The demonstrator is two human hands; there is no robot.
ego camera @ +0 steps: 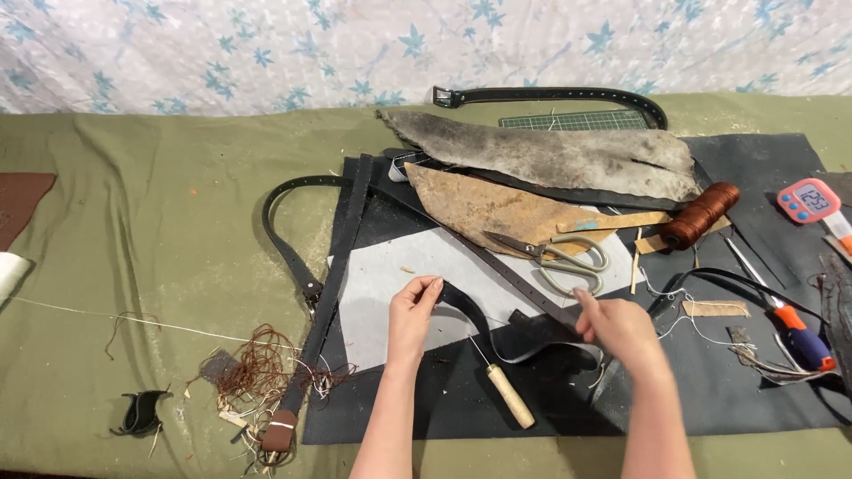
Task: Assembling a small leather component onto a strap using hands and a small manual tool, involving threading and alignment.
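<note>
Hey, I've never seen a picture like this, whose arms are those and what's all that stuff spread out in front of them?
There is one picture, taken by a camera worn on a person's head, looking down at their own two bare hands. No machine is involved.

The left hand pinches one end of a black leather strap with its fingers. The right hand presses down on the strap's other part.

They work over a dark mat laid on a green cloth. On it lie a grey sheet, scissors, two rough hide pieces, one grey and one tan, a spool of brown thread, and a wooden-handled awl near the hands. At the right sit a pink timer and an orange-handled tool. A tangle of brown thread scraps lies at the left.
</note>
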